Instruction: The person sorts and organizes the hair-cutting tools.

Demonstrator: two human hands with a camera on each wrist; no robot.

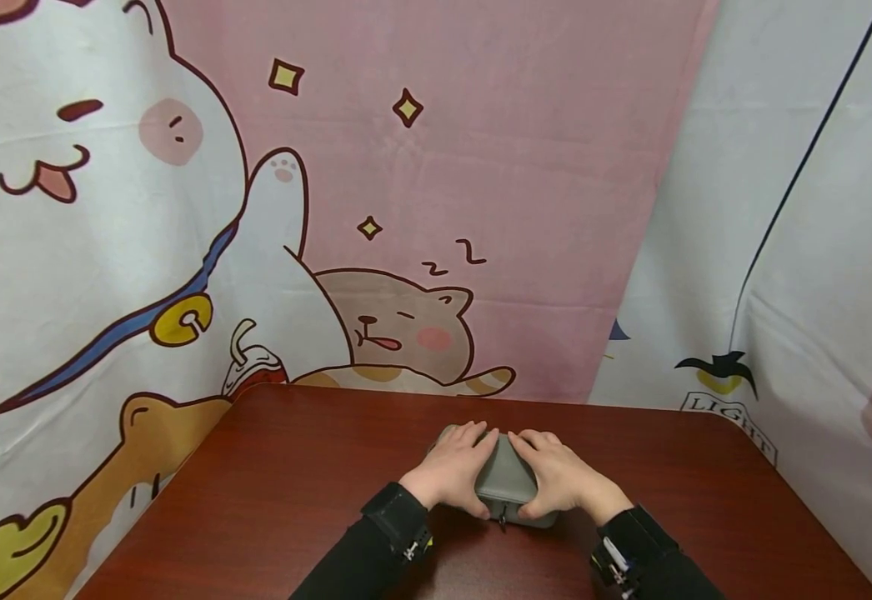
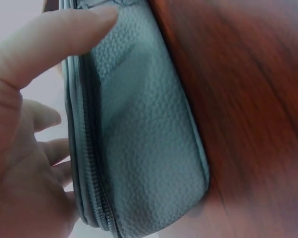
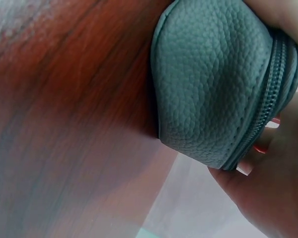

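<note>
A grey-green zippered case of pebbled leather rests on the tabletop in the head view. My left hand grips its left side, thumb toward the near edge and fingers over the top. From the opposite side my right hand holds it the same way. A small zipper pull hangs at the front. In the left wrist view the thumb lies over the zipper edge, and the zipper runs along the side. The right wrist view shows the rounded end of the case, its zipper closed there.
The reddish-brown wooden table spreads around the case. Behind it hangs a pink and white cartoon cloth, with a white printed cloth at the right. Dark wrist straps sit on both wrists.
</note>
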